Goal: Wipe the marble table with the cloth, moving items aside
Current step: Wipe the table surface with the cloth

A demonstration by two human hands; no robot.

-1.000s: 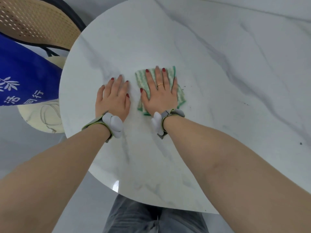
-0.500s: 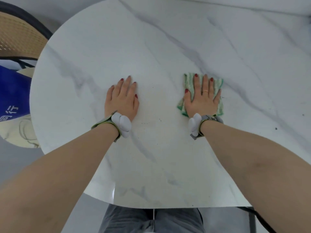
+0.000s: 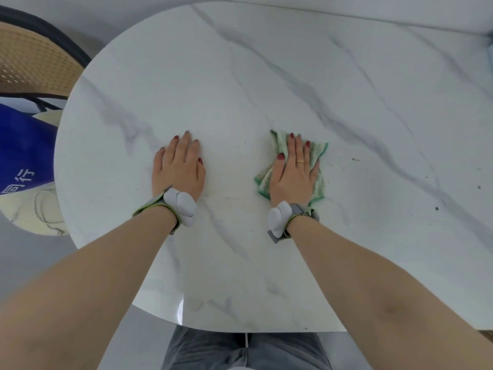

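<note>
Right hand [image 3: 293, 172] presses cloth [image 3: 318, 180] onto marble table [image 3: 266, 76]

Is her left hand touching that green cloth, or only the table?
Apart. The head view shows the left hand flat on the bare marble table, with a clear strip of marble between it and the cloth under the right hand.

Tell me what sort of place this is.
Probably a dining corner in a home or a café, though that is a guess: a round marble table with a cane-backed chair drawn up beside it, and a green cloth wiping off crumbs.
</note>
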